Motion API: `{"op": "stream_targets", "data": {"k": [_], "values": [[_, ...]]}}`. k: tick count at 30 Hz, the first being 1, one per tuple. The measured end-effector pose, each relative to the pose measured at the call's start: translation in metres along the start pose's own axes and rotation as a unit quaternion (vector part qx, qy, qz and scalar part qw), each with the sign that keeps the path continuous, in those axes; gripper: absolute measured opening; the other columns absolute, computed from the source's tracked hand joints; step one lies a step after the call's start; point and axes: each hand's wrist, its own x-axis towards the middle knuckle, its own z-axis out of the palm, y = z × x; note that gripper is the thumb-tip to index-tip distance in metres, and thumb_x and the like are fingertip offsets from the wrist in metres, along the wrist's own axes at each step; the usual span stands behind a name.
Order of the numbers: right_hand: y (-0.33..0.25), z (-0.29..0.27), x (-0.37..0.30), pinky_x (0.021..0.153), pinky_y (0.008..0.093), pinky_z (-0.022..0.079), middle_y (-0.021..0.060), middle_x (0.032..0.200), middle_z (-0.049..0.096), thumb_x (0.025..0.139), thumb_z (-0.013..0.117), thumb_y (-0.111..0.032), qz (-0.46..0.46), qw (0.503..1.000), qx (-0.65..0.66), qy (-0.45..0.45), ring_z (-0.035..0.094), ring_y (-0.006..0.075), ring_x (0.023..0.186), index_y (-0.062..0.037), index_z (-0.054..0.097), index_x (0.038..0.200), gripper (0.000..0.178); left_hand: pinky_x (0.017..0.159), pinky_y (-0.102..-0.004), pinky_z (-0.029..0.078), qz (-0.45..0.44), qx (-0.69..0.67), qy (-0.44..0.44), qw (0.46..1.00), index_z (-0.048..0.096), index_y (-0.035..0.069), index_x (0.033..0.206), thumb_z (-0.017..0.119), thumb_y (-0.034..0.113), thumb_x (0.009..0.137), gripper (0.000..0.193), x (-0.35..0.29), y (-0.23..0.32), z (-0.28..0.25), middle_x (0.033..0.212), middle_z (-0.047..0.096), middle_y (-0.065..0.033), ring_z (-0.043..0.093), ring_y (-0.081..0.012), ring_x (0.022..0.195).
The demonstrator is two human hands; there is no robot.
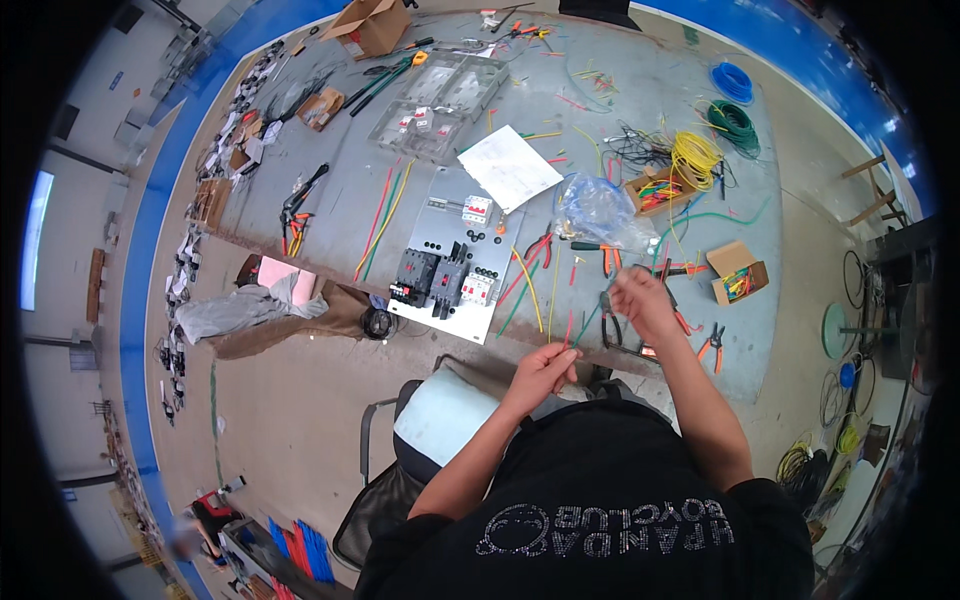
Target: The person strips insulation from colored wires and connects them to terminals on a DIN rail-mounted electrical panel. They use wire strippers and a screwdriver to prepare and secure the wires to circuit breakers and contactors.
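Observation:
At the table's near edge my left hand [543, 373] is closed, thumb and fingers pinching the lower end of a short green wire [588, 322]. The wire slants up and to the right toward my right hand [643, 302], whose fingers are curled together at its upper end. Just under the wire, dark-handled pliers [611, 322] lie on the table. To the left of my hands rests a white mounting plate [462, 325] carrying black contactors [412, 275] and a white circuit breaker [479, 290]. Cut yellow wire [528, 285] and red and green pieces lie beside the plate.
A small open carton [737, 274] of coloured parts and orange-handled pliers [712, 345] sit at the right. Farther back are a clear plastic bag [600, 212], yellow wire coils [695, 160], a white sheet [509, 170] and a grey organiser [440, 105]. A chair [375, 490] stands at my left.

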Motion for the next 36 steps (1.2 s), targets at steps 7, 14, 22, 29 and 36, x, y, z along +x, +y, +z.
{"op": "stream_targets", "data": {"k": [7,14,22,29,36], "values": [[0.006,0.057,-0.033,0.06,0.0241,0.05,0.001,0.082,0.066,0.093,0.072,-0.011,0.032,0.985,-0.137,-0.097,0.062,0.008,0.068,-0.005,0.062,0.094,0.012,0.047,-0.0207,0.031,0.036,-0.003,0.022,0.999,0.065,0.002,0.101,0.052,0.019,0.107,0.022,0.01,0.018,0.013,0.073,0.062,-0.0008,0.042,-0.0033,0.051],[0.0,0.048,-0.015,0.057,0.0233,0.046,-0.0002,0.074,0.063,0.092,0.073,-0.011,-0.001,0.986,-0.141,-0.088,0.059,0.0074,0.064,-0.0043,0.063,0.094,0.012,0.048,-0.0211,0.033,0.077,0.017,0.079,0.994,0.066,0.003,0.101,0.052,0.021,0.107,0.023,0.005,0.012,0.017,0.071,0.06,0.0007,0.044,-0.0033,0.054],[0.018,0.061,-0.031,0.058,0.024,0.049,0.0014,0.076,0.064,0.093,0.072,-0.009,-0.009,0.982,-0.131,-0.138,0.06,0.0079,0.063,-0.0034,0.061,0.091,0.012,0.05,-0.0206,0.027,0.177,0.064,0.159,0.969,0.066,0.005,0.092,0.054,0.021,0.106,0.025,0.017,0.009,0.035,0.067,0.048,0.0075,0.037,-0.0013,0.057],[-0.017,0.053,-0.006,0.056,0.0273,0.051,0.0025,0.073,0.063,0.093,0.071,-0.011,-0.052,0.993,-0.097,-0.052,0.061,0.0105,0.06,-0.0051,0.06,0.084,0.015,0.051,-0.0219,0.025,0.091,0.0,0.145,0.985,0.062,0.007,0.084,0.058,0.022,0.104,0.025,-0.003,0.029,0.041,0.065,0.043,0.0094,0.033,-0.001,0.057],[-0.067,0.007,0.047,0.055,0.0269,0.053,0.003,0.07,0.063,0.093,0.072,-0.014,-0.072,0.995,-0.074,0.013,0.061,0.0115,0.057,-0.004,0.064,0.089,0.013,0.051,-0.0211,0.025,0.046,0.026,0.137,0.989,0.062,0.007,0.082,0.059,0.022,0.103,0.025,-0.045,0.037,0.037,0.067,0.045,0.009,0.034,0.0,0.058]]}}
